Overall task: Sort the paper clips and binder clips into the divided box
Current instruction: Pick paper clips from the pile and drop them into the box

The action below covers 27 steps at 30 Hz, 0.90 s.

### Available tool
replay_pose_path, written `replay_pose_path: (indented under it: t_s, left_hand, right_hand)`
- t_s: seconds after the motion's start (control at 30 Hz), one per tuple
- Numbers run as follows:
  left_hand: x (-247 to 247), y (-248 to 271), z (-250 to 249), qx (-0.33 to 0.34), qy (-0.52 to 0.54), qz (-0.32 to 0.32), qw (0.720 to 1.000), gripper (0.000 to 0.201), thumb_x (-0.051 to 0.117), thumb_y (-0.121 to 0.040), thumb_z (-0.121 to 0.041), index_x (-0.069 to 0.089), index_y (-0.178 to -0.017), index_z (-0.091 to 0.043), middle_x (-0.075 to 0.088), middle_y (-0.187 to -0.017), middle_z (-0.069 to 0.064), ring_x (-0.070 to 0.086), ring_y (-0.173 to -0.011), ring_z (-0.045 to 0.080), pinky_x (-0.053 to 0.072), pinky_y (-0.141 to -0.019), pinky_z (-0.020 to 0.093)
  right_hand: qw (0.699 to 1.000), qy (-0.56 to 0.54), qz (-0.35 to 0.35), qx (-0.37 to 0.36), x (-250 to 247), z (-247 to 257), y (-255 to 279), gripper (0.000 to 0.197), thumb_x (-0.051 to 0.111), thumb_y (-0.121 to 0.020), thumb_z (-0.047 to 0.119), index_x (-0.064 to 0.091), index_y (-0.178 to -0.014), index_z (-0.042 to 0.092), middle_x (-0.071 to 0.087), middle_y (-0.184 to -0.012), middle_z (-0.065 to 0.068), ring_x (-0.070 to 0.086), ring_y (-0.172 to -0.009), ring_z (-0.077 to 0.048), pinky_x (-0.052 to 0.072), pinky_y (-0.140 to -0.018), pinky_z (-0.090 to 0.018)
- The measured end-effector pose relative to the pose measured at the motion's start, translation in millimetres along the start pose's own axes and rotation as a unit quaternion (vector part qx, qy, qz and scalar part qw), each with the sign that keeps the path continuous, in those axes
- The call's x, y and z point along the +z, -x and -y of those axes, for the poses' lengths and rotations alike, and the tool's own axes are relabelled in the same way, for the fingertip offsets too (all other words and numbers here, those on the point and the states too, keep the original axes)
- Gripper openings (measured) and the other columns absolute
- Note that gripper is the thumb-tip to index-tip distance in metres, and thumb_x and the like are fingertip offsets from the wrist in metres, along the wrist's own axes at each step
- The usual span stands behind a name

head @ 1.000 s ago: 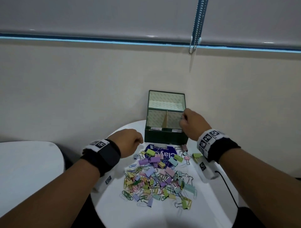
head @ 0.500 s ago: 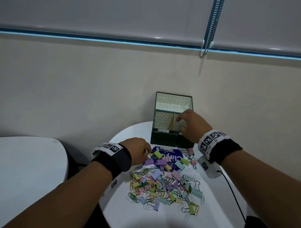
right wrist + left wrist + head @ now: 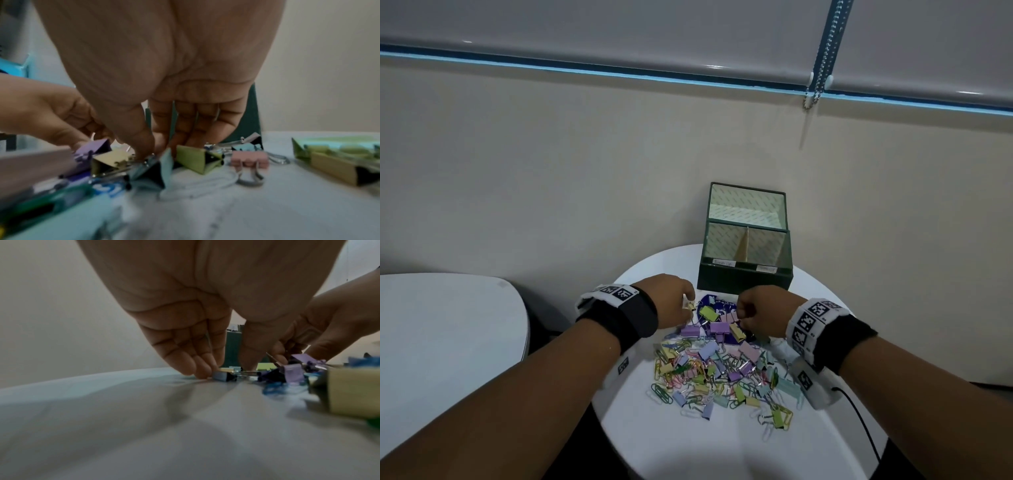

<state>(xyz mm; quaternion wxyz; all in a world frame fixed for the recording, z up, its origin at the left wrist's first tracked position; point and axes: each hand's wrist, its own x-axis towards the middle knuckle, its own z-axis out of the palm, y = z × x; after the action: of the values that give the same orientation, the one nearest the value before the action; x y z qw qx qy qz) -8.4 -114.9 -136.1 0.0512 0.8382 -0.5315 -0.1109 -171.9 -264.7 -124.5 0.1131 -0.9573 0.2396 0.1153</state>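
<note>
The dark green divided box (image 3: 744, 277) stands open at the far side of the round white table (image 3: 688, 435), with two front compartments and one at the back. A pile of pastel binder clips and paper clips (image 3: 722, 370) lies in front of it. My left hand (image 3: 688, 306) is at the pile's far left edge. There its fingertips (image 3: 203, 373) and thumb pinch a small binder clip (image 3: 224, 376) that lies on the table. My right hand (image 3: 739, 317) reaches down into the pile's far side, thumb and fingers (image 3: 185, 138) closing on a light blue binder clip (image 3: 162, 168).
A blue printed packet (image 3: 717, 303) lies under the far clips. A second white table (image 3: 448, 325) stands to the left across a dark gap. A beige wall rises close behind the box. A black cable (image 3: 859, 421) trails off my right wrist.
My right hand has come back from over the box's front right compartment down to the pile. My left hand has shifted right onto a small clip. The head view has tilted.
</note>
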Motion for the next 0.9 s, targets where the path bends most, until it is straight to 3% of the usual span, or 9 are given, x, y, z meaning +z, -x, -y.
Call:
replay_pose_path:
  t_s: [0.17,0.27,0.37,0.47,0.57,0.67,0.77,0.83,0.9]
  left_hand:
    - [-0.7,1.4,-3.3,-0.008,0.001,0.011,1.0,0.039,0.061,-0.092,-0.027,0.057,-0.13,-0.029,0.066,-0.115,-0.005,0.059,-0.104,0.017,0.046,-0.087,0.027]
    - [-1.3,1.9,-3.3,-0.01,-0.002,0.022,1.0,0.046,0.059,-0.089,-0.013,0.055,-0.132,-0.03,0.066,-0.116,-0.004,0.055,-0.094,0.015,0.048,-0.084,0.027]
    - [-0.8,1.8,-3.7,-0.009,-0.01,0.032,0.999,0.048,0.058,-0.088,-0.011,0.055,-0.132,-0.03,0.065,-0.115,-0.002,0.056,-0.097,0.017,0.049,-0.085,0.028]
    - [-1.1,1.6,-2.8,-0.009,-0.013,0.019,1.0,0.046,0.06,-0.087,-0.013,0.056,-0.129,-0.03,0.064,-0.114,0.0,0.058,-0.101,0.02,0.048,-0.083,0.029]
    - [-2.2,2.1,-2.1,-0.008,0.003,-0.007,1.0,0.041,0.06,-0.086,-0.016,0.058,-0.125,-0.03,0.064,-0.111,0.0,0.055,-0.095,0.019,0.048,-0.083,0.028]
    - [-4.3,4.5,-1.3,-0.009,0.016,-0.022,1.0,0.032,0.056,-0.089,-0.018,0.062,-0.119,-0.029,0.059,-0.11,-0.002,0.058,-0.101,0.021,0.049,-0.089,0.032]
    - [-4.6,6.3,-2.1,0.009,0.035,-0.014,0.999,0.026,0.065,-0.084,-0.037,0.067,-0.109,-0.031,0.056,-0.101,-0.007,0.059,-0.094,0.018,0.051,-0.086,0.034]
    - [-3.1,7.2,-2.6,0.029,0.034,0.016,0.999,0.045,0.071,-0.073,-0.06,0.069,-0.11,-0.035,0.054,-0.102,-0.009,0.057,-0.091,0.014,0.051,-0.081,0.032]
    - [-2.2,7.2,-4.2,0.049,0.003,0.039,0.998,0.05,0.074,-0.072,-0.062,0.069,-0.114,-0.036,0.053,-0.103,-0.006,0.056,-0.09,0.015,0.049,-0.078,0.029]
  right_hand:
    - [0.999,-0.01,0.032,0.004,-4.8,-1.2,1.4,0.023,0.058,-0.088,0.001,0.065,-0.097,0.021,0.067,-0.101,0.002,0.063,-0.098,-0.022,0.047,-0.08,-0.025]
    - [1.0,-0.025,0.007,0.003,-6.7,0.9,-0.9,0.008,0.061,-0.095,0.02,0.068,-0.099,0.017,0.07,-0.1,-0.001,0.064,-0.093,-0.021,0.048,-0.079,-0.027]
    - [0.995,-0.094,-0.009,0.015,-5.2,5.5,-4.5,0.028,0.072,-0.089,0.045,0.064,-0.104,0.022,0.071,-0.095,0.002,0.066,-0.083,-0.015,0.055,-0.077,-0.03]
    - [0.997,-0.069,0.007,-0.023,-1.7,11.5,-7.5,0.019,0.075,-0.089,0.032,0.063,-0.098,0.021,0.071,-0.089,0.003,0.069,-0.079,-0.018,0.052,-0.065,-0.026]
    - [0.997,-0.052,-0.019,-0.046,-7.7,11.7,-8.7,0.016,0.072,-0.089,0.022,0.059,-0.082,0.018,0.068,-0.088,0.001,0.064,-0.085,-0.019,0.051,-0.072,-0.028]
    - [0.998,-0.049,-0.008,-0.029,-18.0,11.2,-5.9,0.015,0.072,-0.087,0.019,0.058,-0.081,0.019,0.064,-0.086,0.001,0.058,-0.081,-0.017,0.051,-0.074,-0.029]
    - [1.0,0.004,0.015,-0.022,-22.3,14.0,-2.4,0.009,0.068,-0.086,0.016,0.06,-0.084,0.02,0.068,-0.093,-0.003,0.057,-0.082,-0.018,0.053,-0.077,-0.032]
    - [0.999,0.007,0.002,-0.042,-22.4,19.2,-2.9,0.006,0.065,-0.086,0.014,0.062,-0.086,0.019,0.069,-0.094,-0.003,0.057,-0.081,-0.019,0.05,-0.073,-0.03]
    - [0.997,-0.008,-0.013,-0.069,-19.7,27.1,-5.1,0.004,0.067,-0.086,0.017,0.064,-0.088,0.019,0.067,-0.09,0.001,0.057,-0.081,-0.018,0.049,-0.073,-0.029]
